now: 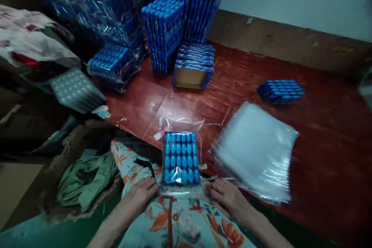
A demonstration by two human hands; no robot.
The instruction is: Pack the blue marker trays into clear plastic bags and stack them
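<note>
A tray of glossy blue oval pieces in rows lies inside a clear plastic bag at the table's front edge, close to my body. My left hand is at the bag's lower left, fingers curled together; what they hold, if anything, is too blurred to tell. At the lower right of the bag is my right hand, its fingers bent and close together near the bag's corner. A pile of flat clear bags lies to the right of the tray.
Upright blue packs stand at the back beside a taller blue stack. In front is an open-ended blue box. Wrapped packs sit left, a small blue stack right. Green cloth lies lower left.
</note>
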